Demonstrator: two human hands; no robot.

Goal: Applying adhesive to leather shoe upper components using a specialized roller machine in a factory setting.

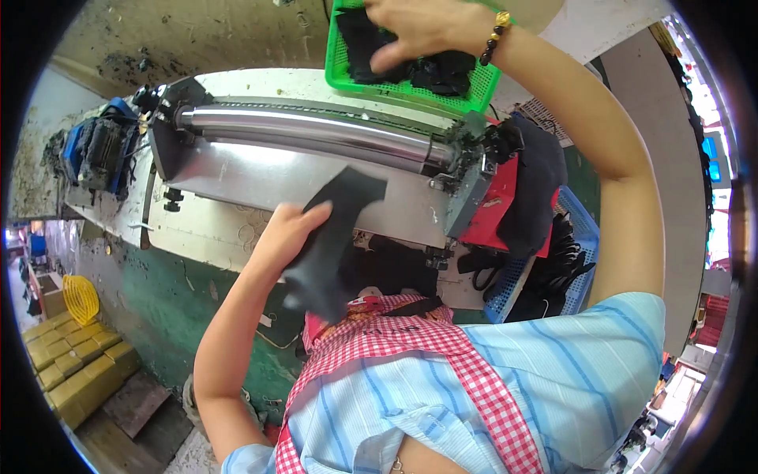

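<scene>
Pinched in my left hand (286,241) is a dark, curved flat piece of material (341,209), its far end over the metal feed plate (260,170) of a roller machine. The lower end of the piece hangs toward my lap and is blurred. My right hand (418,31) reaches across to the far side, fingers apart, above a green plastic basket (410,95) of black cut pieces (442,73). Its fingertips run partly off the picture's upper edge; I see nothing held in it. The machine's shiny roller (308,133) lies between my two hands.
A blue basket (580,268) at my right holds several black pieces. Beside it, dark cloth drapes over a red part (493,205) of the machine. A blue motor (99,150), caked with black scraps, sits at the left. Yellow wrapped blocks (79,355) are stacked on the lower left.
</scene>
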